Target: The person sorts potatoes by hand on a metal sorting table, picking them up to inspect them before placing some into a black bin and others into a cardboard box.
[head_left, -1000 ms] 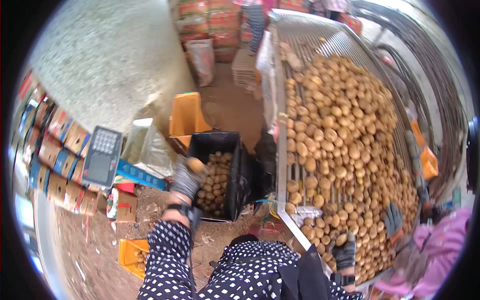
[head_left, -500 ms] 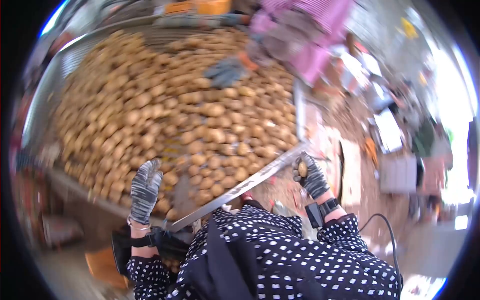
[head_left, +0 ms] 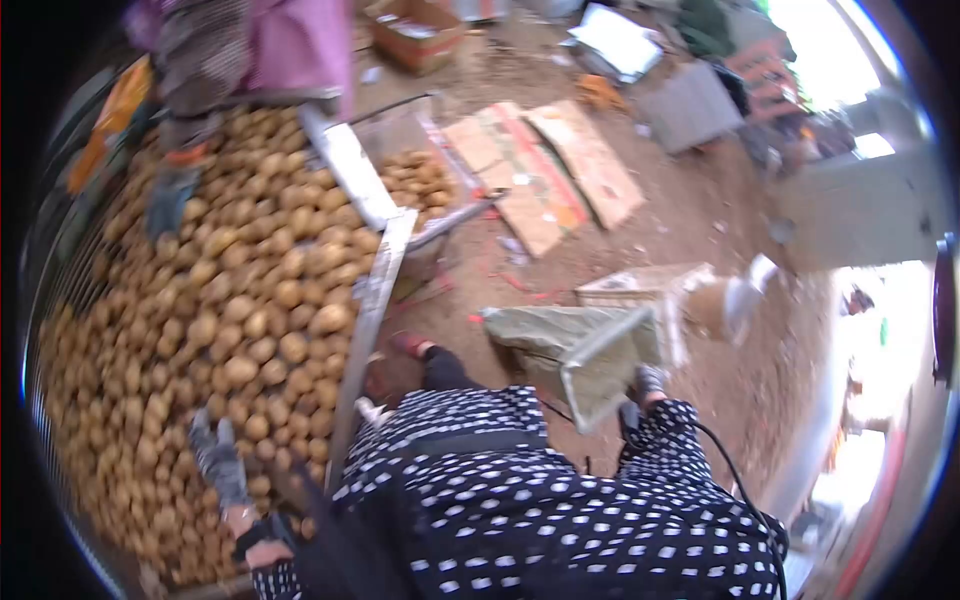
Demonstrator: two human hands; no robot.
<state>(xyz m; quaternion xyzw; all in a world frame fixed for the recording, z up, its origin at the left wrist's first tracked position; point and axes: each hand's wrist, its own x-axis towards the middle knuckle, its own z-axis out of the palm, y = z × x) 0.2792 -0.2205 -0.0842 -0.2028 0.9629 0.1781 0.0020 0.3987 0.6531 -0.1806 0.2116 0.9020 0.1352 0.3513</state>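
My left hand, in a grey knitted glove, reaches over the heap of potatoes. Its fingers are apart, and I see nothing held in them. Out to the right, my right hand, gloved the same way, is beside the pale frame of an olive-green lined container. Its fingers are small and blurred here, so whether it holds a potato cannot be made out.
A metal edge bounds the potato table on my side. Across it, a co-worker's blue-gloved hand rests on the potatoes. A crate holds more potatoes. Flattened cardboard and a wooden box lie on the dirt floor.
My view has swung right, showing the lined container. My right hand, earlier near the table corner with a potato, is now beside that container. My left hand remains over the potatoes.
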